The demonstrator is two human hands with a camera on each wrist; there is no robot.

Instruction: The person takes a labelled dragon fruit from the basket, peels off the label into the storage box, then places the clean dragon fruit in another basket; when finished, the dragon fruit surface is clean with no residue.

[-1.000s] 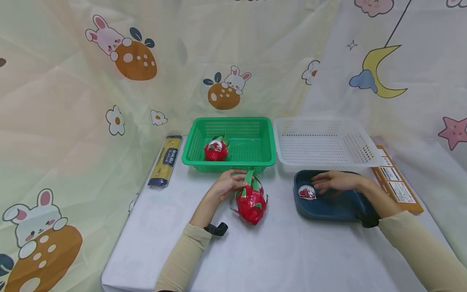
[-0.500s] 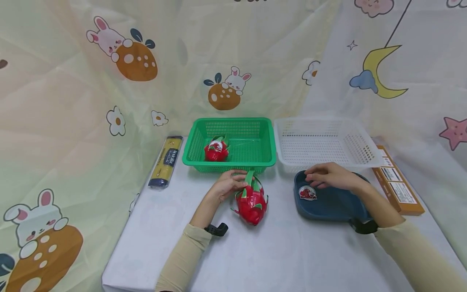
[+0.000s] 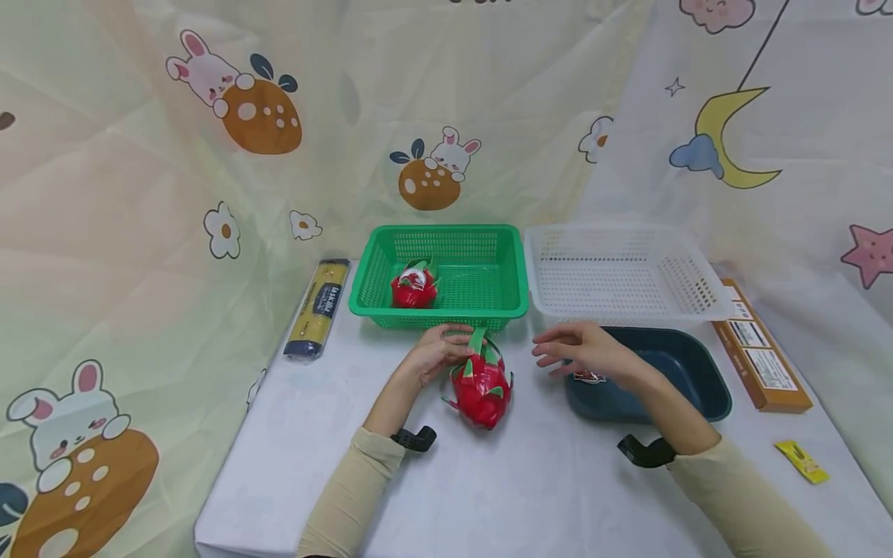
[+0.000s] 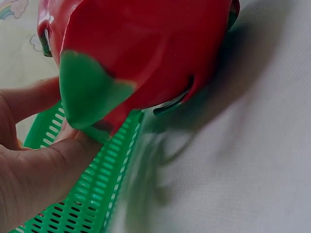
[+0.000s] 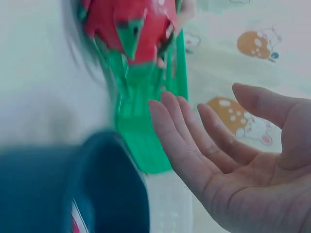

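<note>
A red toy dragon fruit [image 3: 483, 397] with green leaf tips lies on the white cloth in front of the green basket [image 3: 438, 316]. My left hand [image 3: 434, 356] pinches it by its leafy end; in the left wrist view, thumb and fingers [image 4: 73, 153] close around that end. My right hand [image 3: 589, 353] hovers over the left rim of the dark blue tray [image 3: 670, 372], fingers extended and holding nothing. A round sticker [image 3: 589, 377] inside the tray is partly covered by this hand. Another dragon fruit [image 3: 413, 288], bearing a sticker, sits in the green basket.
A white basket [image 3: 628, 318] stands behind the blue tray. At the left lies a pasta packet [image 3: 317, 310]. On the right are an orange-brown box [image 3: 763, 349] and a small yellow sachet [image 3: 802, 463]. A printed curtain [image 3: 335, 101] hangs behind the table.
My right hand has lifted from inside the blue tray and moved left toward the dragon fruit, uncovering the yellow sachet beyond the sleeve. My left hand keeps its place.
</note>
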